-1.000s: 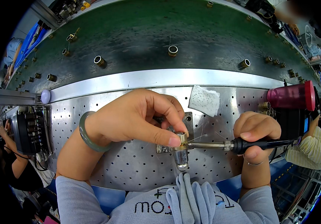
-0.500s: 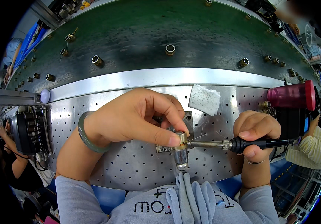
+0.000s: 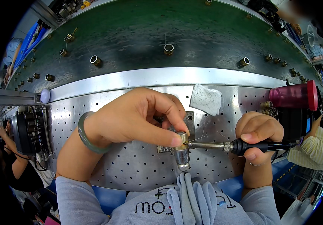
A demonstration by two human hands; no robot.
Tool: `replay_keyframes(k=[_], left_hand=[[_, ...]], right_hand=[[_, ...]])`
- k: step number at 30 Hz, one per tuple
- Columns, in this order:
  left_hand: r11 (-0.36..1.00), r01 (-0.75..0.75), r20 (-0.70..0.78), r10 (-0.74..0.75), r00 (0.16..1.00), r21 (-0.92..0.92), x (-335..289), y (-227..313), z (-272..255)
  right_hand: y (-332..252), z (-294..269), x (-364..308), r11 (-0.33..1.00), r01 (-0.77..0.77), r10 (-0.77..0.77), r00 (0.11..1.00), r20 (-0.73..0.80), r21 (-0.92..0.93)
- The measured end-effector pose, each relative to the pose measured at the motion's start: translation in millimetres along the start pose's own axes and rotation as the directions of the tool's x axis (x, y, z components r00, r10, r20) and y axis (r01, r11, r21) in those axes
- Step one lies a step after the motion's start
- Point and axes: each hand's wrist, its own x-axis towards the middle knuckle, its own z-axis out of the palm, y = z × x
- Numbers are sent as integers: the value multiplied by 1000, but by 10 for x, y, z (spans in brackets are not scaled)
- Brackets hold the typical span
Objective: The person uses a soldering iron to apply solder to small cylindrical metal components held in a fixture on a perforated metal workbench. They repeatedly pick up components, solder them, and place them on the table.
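Left to right along a long green belt (image 3: 139,33), we count at least ten small brass-coloured metal rings (image 3: 168,50). Over the perforated silver metal table (image 3: 131,170), we see one left hand (image 3: 139,123), its grip pinched, thumb and forefinger on one shiny silver metal cylinder (image 3: 182,154) in front of the chest; one white, roughly square pad (image 3: 206,100); one right hand (image 3: 259,129), its grip closed around one black-handled soldering iron (image 3: 240,146), its tip at the cylinder's side; and one translucent pink cup (image 3: 289,96) with a red lid, contents unclear to us.
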Motion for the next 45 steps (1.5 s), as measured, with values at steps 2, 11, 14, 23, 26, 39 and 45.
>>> replay_keyframes(k=[2, 11, 14, 23, 26, 39, 45], left_hand=[[1000, -8, -14, 8, 1000, 18, -2, -4, 17], [999, -41, 40, 42, 998, -19, 23, -30, -31], [998, -57, 60, 58, 996, -28, 35, -57, -61], [998, -30, 56, 33, 998, -47, 31, -37, -59], [998, -41, 36, 43, 998, -39, 26, -47, -37], [999, -40, 37, 40, 999, -9, 28, -28, -21], [996, -58, 85, 63, 994, -63, 60, -74, -68]], right_hand=[[2, 8, 3, 1000, -2, 2, 1000, -6, 7], [43, -98, -45, 999, 40, -40, 999, -29, 19], [45, -88, -47, 998, 31, -29, 998, -56, 51], [66, -28, -38, 995, 26, -22, 999, -37, 98], [67, -36, -21, 996, 14, -13, 1000, -5, 92], [45, -48, -6, 999, 3, -4, 1000, 21, 47], [52, -78, -24, 1000, 13, -13, 1000, 12, 8]])
